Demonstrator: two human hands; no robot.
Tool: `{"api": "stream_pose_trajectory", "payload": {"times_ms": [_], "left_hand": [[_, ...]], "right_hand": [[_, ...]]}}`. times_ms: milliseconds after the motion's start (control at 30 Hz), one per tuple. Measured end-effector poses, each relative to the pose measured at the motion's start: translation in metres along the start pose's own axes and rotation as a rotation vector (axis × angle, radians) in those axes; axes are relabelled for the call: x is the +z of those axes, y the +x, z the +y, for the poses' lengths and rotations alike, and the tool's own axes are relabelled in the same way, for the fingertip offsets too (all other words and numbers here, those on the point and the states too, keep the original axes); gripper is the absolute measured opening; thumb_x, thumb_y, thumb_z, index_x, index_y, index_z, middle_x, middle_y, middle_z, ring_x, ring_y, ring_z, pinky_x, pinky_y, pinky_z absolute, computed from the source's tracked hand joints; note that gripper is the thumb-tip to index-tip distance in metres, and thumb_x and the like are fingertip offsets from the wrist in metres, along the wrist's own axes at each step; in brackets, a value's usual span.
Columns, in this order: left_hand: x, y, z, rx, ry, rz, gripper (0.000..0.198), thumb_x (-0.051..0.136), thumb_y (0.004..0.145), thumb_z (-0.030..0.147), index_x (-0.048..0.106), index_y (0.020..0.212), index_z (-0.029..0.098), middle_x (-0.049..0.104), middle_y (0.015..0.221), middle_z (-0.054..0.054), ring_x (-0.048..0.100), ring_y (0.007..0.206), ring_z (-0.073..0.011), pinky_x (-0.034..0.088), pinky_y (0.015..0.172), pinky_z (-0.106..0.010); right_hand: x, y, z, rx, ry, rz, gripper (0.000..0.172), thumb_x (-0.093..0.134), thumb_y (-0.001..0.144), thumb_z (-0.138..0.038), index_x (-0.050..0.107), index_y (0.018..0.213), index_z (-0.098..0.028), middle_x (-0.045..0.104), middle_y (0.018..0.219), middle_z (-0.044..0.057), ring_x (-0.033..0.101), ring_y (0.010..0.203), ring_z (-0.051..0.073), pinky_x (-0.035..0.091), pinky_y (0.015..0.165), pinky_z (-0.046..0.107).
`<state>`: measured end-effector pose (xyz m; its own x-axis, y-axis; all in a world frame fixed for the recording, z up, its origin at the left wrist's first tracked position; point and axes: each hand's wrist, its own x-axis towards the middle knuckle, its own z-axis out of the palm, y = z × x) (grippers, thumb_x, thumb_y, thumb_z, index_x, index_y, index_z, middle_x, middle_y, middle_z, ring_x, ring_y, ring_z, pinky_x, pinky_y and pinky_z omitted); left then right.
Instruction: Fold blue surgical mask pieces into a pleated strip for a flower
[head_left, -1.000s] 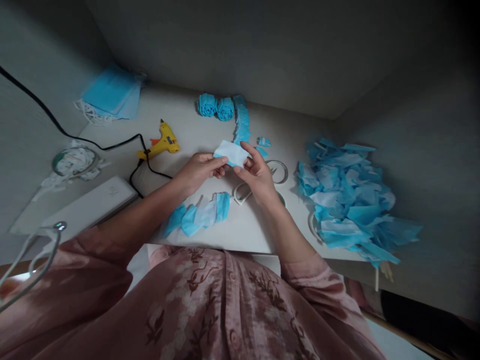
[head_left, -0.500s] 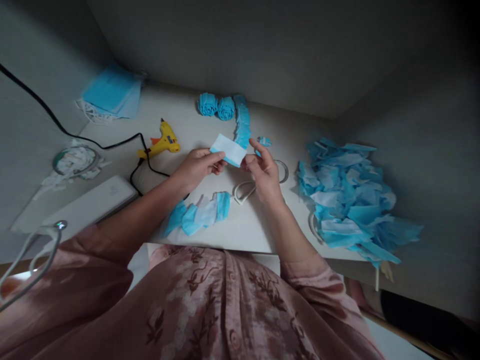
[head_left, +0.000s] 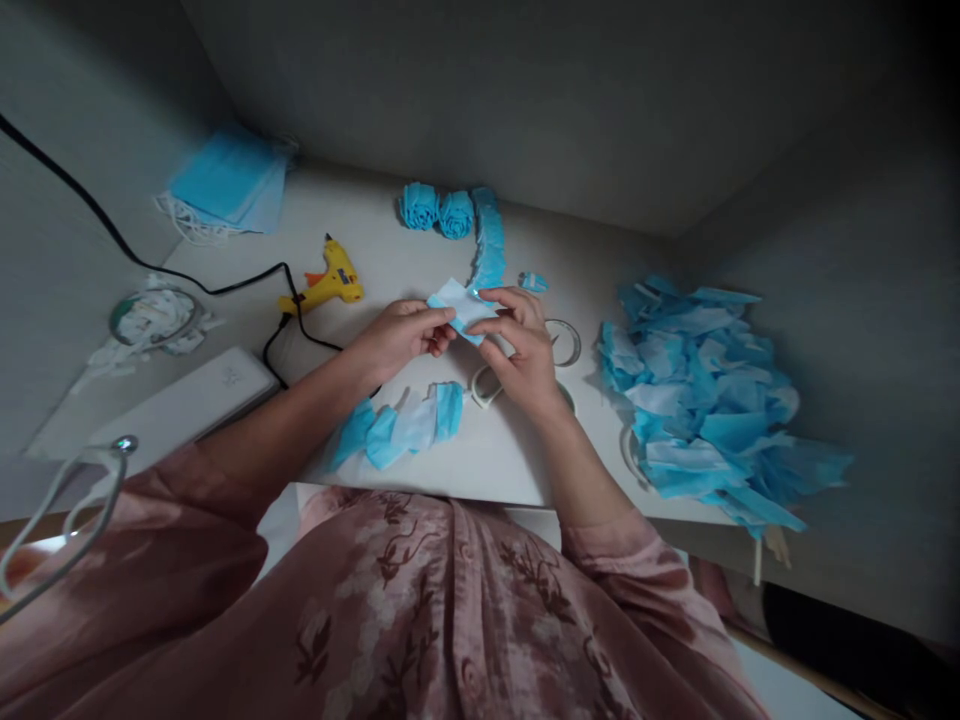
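Note:
A small rectangular piece of mask fabric (head_left: pixel 463 308), white with blue edges, is held above the table between both hands. My left hand (head_left: pixel 409 338) pinches its left end between thumb and fingers. On its right end are the bent fingers of my right hand (head_left: pixel 526 350), the index at the upper corner and another finger at the lower edge. Beneath my right hand lie scissors (head_left: pixel 486 386), partly covered. Below the hands rests a row of blue and white mask pieces (head_left: pixel 409 425). Beyond them a pleated blue strip (head_left: pixel 490 240) stretches away beside two blue fabric roses (head_left: pixel 437 208).
A yellow glue gun (head_left: pixel 330 280) with a black cord (head_left: pixel 247 283) lies left. Stacked masks (head_left: pixel 225 180), a roll with white scraps (head_left: pixel 154 318) and a white power bank (head_left: pixel 187 400) are further left. A tape ring (head_left: pixel 566 342) and a heap of cut mask pieces (head_left: pixel 701 385) are right.
My right hand has moved left onto the fabric piece, its fingers now bent over the right end. The left hand keeps its pinch.

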<state>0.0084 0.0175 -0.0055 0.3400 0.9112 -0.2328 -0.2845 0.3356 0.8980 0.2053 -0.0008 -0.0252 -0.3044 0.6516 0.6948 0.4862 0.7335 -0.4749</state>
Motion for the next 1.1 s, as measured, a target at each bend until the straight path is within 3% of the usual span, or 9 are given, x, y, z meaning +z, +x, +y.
{"api": "stream_pose_trajectory", "payload": {"times_ms": [267,433,533,667,800,967,1100], "left_hand": [[-0.0043,0.0013,-0.0049,0.098,0.083,0.075,0.018,0.076,0.078,0.026,0.069,0.072,0.011,0.069,0.065,-0.006,0.063,0.062,-0.0127,0.046,0.063,-0.027],[-0.0028,0.0004,-0.0039,0.117,0.043,-0.030,0.027,0.080,0.076,0.037,0.070,0.074,0.012,0.071,0.070,-0.005,0.065,0.065,-0.0132,0.049,0.067,-0.028],[-0.0019,-0.0001,-0.0024,0.113,0.057,-0.072,0.024,0.081,0.075,0.035,0.073,0.082,0.013,0.071,0.074,-0.003,0.065,0.068,-0.0130,0.049,0.069,-0.027],[-0.0042,0.0018,-0.0045,0.131,0.101,-0.020,0.016,0.077,0.073,0.025,0.074,0.083,0.014,0.070,0.073,-0.002,0.062,0.068,-0.0117,0.048,0.069,-0.026],[-0.0055,0.0025,-0.0070,0.213,0.172,0.028,0.015,0.074,0.075,0.027,0.074,0.084,0.015,0.070,0.075,-0.001,0.060,0.068,-0.0110,0.046,0.069,-0.025],[0.0002,-0.0012,-0.0038,0.252,0.312,0.051,0.024,0.075,0.076,0.034,0.073,0.090,0.015,0.072,0.077,-0.002,0.064,0.072,-0.0135,0.046,0.070,-0.025],[0.0020,-0.0022,-0.0031,0.251,0.335,0.035,0.024,0.073,0.078,0.033,0.073,0.092,0.015,0.073,0.078,-0.003,0.066,0.074,-0.0141,0.046,0.070,-0.025]], "right_hand": [[0.0014,0.0000,0.0003,0.000,-0.027,-0.007,0.011,0.067,0.093,-0.023,0.075,0.096,-0.030,0.070,0.124,0.003,0.059,0.123,0.025,0.047,0.107,0.048],[0.0022,-0.0005,0.0005,0.047,-0.048,-0.031,0.012,0.066,0.094,-0.028,0.077,0.096,-0.031,0.070,0.128,0.002,0.059,0.124,0.025,0.046,0.108,0.049],[0.0023,-0.0011,-0.0002,0.057,-0.049,-0.036,0.012,0.066,0.094,-0.028,0.077,0.097,-0.031,0.069,0.131,0.003,0.058,0.126,0.025,0.045,0.108,0.049],[0.0016,-0.0013,-0.0035,0.084,-0.042,-0.078,0.013,0.065,0.095,-0.029,0.078,0.098,-0.030,0.067,0.135,0.003,0.055,0.130,0.025,0.045,0.109,0.050],[0.0020,-0.0012,-0.0065,0.108,-0.001,-0.077,0.013,0.066,0.094,-0.029,0.077,0.098,-0.031,0.066,0.136,0.002,0.054,0.131,0.025,0.045,0.109,0.050],[0.0051,-0.0012,-0.0076,0.260,0.084,0.004,0.008,0.068,0.091,-0.030,0.076,0.094,-0.029,0.069,0.129,0.004,0.060,0.125,0.024,0.042,0.112,0.052],[0.0089,-0.0017,-0.0059,0.437,0.251,0.054,0.012,0.070,0.088,-0.036,0.073,0.090,-0.024,0.069,0.125,0.007,0.063,0.122,0.023,0.050,0.103,0.042]]}}
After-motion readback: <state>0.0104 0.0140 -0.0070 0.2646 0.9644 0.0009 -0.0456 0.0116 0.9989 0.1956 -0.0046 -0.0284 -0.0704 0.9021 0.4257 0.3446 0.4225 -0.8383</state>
